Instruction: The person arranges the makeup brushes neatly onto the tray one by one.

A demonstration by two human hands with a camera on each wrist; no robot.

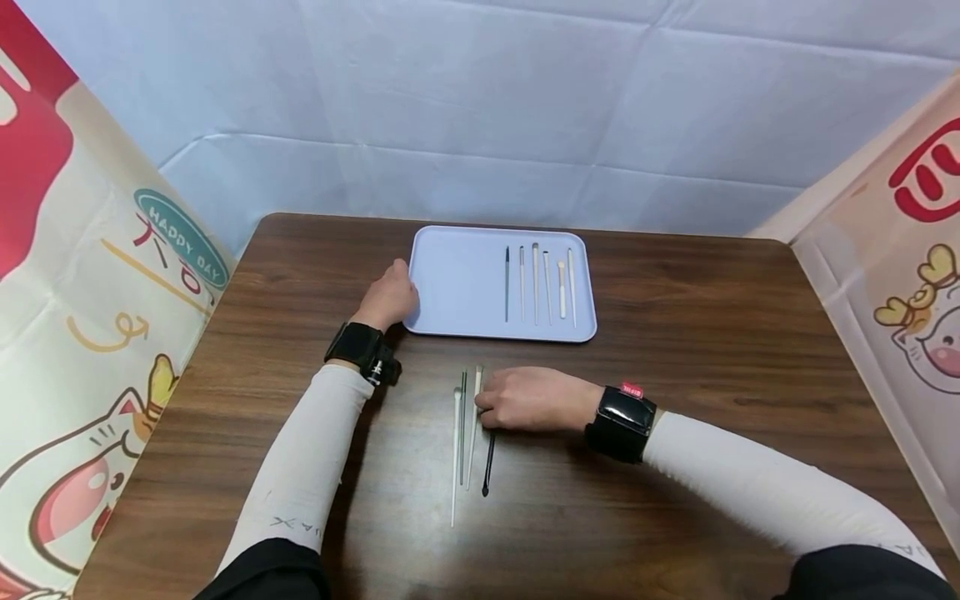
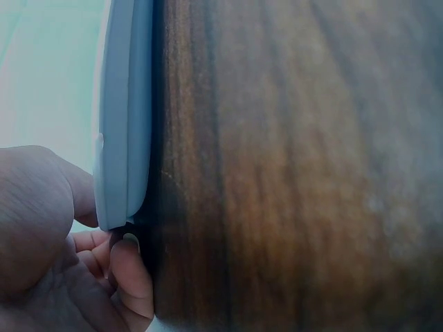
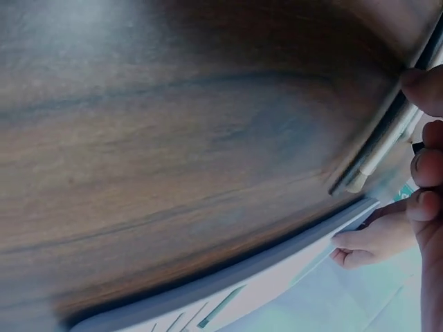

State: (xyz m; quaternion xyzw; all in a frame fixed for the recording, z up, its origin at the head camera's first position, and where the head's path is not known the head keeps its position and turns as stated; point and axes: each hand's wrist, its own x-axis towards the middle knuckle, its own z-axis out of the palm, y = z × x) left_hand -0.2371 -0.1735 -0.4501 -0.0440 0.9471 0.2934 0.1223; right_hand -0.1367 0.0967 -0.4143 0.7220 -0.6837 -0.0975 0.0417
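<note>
In the head view my left hand [image 1: 388,296] grips the left edge of a pale lavender tray [image 1: 457,283]. The left wrist view shows thumb and curled fingers at the tray's rim [image 2: 118,152]. Over the loose brushes, my right hand [image 1: 536,400] pinches a slim dark brush [image 1: 489,467]; its dark rounded end points toward me and the rest is hidden under the hand. Directly left of these fingers lies a pale brush [image 1: 472,442], its bristle tip [image 3: 356,183] visible in the right wrist view. Further left are a dark green brush [image 1: 462,433] and a white brush [image 1: 455,458].
On the tray's right half several slim brushes [image 1: 536,283] lie side by side, roughly parallel. The brown wooden table [image 1: 690,333] runs up to a pale cloth backdrop [image 1: 480,100], with printed panels on both sides.
</note>
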